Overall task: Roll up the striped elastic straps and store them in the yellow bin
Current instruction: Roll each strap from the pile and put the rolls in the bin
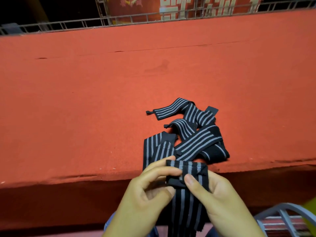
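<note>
Both hands (150,190) pinch folded strap (187,173); loose straps (193,132) on red table (85,100)

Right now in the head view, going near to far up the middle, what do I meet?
The strap pinched by left hand and right hand → strap pile → bare table → railing → banner.

Stage-like event venue: red felt platform (102,82), metal truss railing (68,25), big-lettered red banner (136,7)
</note>
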`<action>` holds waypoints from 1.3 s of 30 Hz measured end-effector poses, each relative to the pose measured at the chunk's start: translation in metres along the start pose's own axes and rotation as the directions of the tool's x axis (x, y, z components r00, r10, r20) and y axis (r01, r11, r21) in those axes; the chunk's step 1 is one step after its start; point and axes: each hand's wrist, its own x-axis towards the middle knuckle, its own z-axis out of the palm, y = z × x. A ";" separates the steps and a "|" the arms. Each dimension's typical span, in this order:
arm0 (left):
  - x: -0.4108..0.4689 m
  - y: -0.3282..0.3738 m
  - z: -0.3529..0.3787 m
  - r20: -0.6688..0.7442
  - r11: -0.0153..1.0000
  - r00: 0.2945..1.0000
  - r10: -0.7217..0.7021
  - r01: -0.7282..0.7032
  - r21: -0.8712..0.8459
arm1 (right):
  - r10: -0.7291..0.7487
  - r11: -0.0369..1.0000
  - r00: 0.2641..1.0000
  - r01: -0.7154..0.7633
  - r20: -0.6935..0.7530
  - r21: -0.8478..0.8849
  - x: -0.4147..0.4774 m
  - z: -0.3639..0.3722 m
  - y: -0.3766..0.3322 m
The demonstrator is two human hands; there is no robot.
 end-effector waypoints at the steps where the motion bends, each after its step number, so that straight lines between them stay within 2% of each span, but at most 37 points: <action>1: -0.001 0.000 0.001 -0.006 0.999 1.000 -0.011 0.011 -0.030 | -0.011 1.000 1.000 0.011 0.009 -0.027 0.000 -0.001 0.000; 4: -0.001 0.003 0.004 -0.049 0.996 0.997 -0.058 0.055 -0.073 | -0.051 0.996 0.999 0.052 0.011 -0.078 -0.001 -0.004 0.001; 9: -0.001 0.005 0.004 -0.028 0.989 0.993 -0.117 0.114 -0.097 | -0.093 0.991 0.995 0.094 0.018 -0.090 -0.001 -0.003 0.005; 16: -0.001 -0.003 0.008 -0.129 0.982 0.985 -0.114 0.092 -0.165 | -0.007 1.000 0.999 0.008 0.037 -0.004 0.001 -0.002 0.008; 23: -0.002 -0.009 0.009 -0.134 0.979 0.985 -0.108 0.082 -0.184 | 0.043 0.998 0.998 -0.045 0.055 0.035 0.000 -0.004 0.014; 28: -0.001 -0.008 0.010 -0.168 0.981 0.984 -0.066 0.034 -0.189 | 0.036 0.999 0.999 -0.036 0.022 0.039 0.001 0.000 0.020; 34: 0.004 0.002 0.007 -0.209 0.979 0.978 0.021 -0.063 -0.196 | 0.020 1.000 0.995 -0.018 0.095 -0.025 -0.002 0.001 0.024; 39: 0.007 0.003 0.005 -0.234 0.972 0.970 0.071 -0.120 -0.203 | 0.002 0.997 0.997 0.003 0.072 -0.077 -0.003 0.002 0.027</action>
